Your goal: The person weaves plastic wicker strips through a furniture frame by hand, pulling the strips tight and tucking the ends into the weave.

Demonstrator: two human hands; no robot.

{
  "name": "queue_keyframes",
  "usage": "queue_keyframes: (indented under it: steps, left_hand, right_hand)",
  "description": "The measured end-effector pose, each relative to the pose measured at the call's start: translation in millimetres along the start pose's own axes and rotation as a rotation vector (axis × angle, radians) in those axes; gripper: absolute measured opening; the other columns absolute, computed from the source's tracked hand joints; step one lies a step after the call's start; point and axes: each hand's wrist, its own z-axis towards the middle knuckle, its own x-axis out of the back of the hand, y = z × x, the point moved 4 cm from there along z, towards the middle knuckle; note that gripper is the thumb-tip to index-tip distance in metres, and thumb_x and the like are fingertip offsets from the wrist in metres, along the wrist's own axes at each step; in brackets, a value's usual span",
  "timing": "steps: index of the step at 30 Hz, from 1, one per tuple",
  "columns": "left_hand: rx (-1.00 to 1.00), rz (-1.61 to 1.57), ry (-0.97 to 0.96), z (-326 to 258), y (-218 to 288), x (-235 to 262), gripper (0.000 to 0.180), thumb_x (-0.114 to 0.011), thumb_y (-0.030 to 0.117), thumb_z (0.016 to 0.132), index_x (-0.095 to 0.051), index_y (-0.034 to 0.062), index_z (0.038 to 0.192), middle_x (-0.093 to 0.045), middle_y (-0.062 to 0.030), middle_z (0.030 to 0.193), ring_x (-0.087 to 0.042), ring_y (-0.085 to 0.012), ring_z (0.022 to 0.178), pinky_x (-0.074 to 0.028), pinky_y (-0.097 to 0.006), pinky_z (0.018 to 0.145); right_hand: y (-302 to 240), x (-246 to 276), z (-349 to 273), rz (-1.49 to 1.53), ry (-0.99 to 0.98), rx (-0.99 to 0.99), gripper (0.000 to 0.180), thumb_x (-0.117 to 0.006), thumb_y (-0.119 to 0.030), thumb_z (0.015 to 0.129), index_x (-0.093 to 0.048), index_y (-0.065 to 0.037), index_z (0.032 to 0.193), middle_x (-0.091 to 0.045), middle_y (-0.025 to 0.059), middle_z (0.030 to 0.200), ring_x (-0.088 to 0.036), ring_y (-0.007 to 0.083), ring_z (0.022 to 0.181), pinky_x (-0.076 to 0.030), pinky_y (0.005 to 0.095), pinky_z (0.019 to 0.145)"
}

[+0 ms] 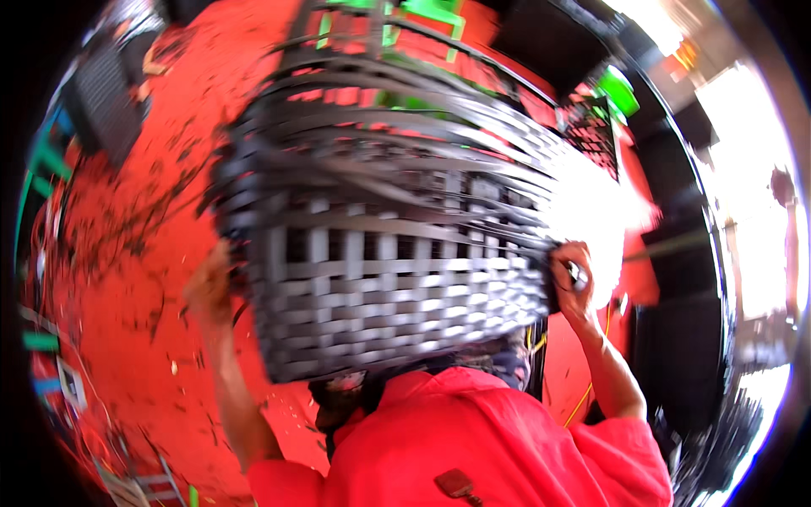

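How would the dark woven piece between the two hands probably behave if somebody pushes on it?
The woven piece is probably fairly stiff in its lower part, where strips interlace closely. The long strips above would likely flex, since they bow and lie unevenly. It may be light for its size, given the open gaps.

A red floor (pixel 97 291) is seen beneath and around the grip, strewn with dark scraps (pixel 137 247), mostly on the left. Beyond the grip, a green plastic seat (pixel 437 10) is partly shown; farther right, a bright green object (pixel 621 91) is blurred. Far ahead and left of the grip, a co-worker (pixel 139 42) is cut off by the rim, beside a dark woven panel (pixel 106 106). To the right, black furniture (pixel 676 355) is lined up, and a yellow cord (pixel 589 389) is laid nearer the grip.
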Motion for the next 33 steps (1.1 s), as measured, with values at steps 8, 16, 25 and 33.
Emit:
queue_keyframes:
  steps: [8,16,25,33]
  left_hand:
    - [0.077,0.187,0.011,-5.3,-66.0,40.8,0.047,-0.055,0.033,0.098,-0.054,-0.0035,0.068,-0.034,-0.0065,0.055,-0.033,-0.0119,0.053,-0.029,-0.034,0.047]
    - [0.118,0.259,-0.077,-4.3,-115.8,71.0,0.051,-0.055,0.033,0.098,-0.042,-0.0012,0.062,-0.029,-0.0051,0.054,-0.029,-0.0138,0.052,-0.028,-0.035,0.047]
    - [0.011,0.181,0.161,9.8,3.4,112.1,0.019,-0.059,0.019,0.096,-0.061,0.0,0.097,-0.06,-0.0068,0.087,-0.056,-0.0159,0.079,-0.045,-0.027,0.072]
    - [-0.599,-0.171,-0.54,-13.0,290.9,-0.6,0.012,-0.071,0.009,0.08,-0.067,0.0006,0.087,-0.062,-0.0108,0.083,-0.058,-0.022,0.076,-0.044,-0.029,0.065]
  right_hand:
    - [7.3,19.5,-12.9,0.055,0.033,0.088,0.016,-0.073,-0.004,0.077,-0.064,-0.007,0.091,-0.06,0.0074,0.089,-0.057,0.0237,0.084,-0.044,0.0346,0.077]
    - [1.4,22.6,-7.1,-0.01,-0.016,0.165,0.019,-0.075,-0.009,0.076,-0.068,-0.011,0.094,-0.06,0.0041,0.088,-0.058,0.0213,0.083,-0.042,0.0346,0.076]
    - [38.5,33.1,-19.7,0.905,0.215,-0.358,0.013,-0.057,-0.007,0.096,-0.062,-0.002,0.107,-0.059,0.0031,0.103,-0.055,0.0078,0.082,-0.047,0.0222,0.074]
    - [-1.7,21.9,-1.5,0.076,-0.088,0.214,0.023,-0.073,-0.013,0.078,-0.069,-0.012,0.101,-0.062,0.0031,0.096,-0.062,0.0199,0.085,-0.047,0.0341,0.074]
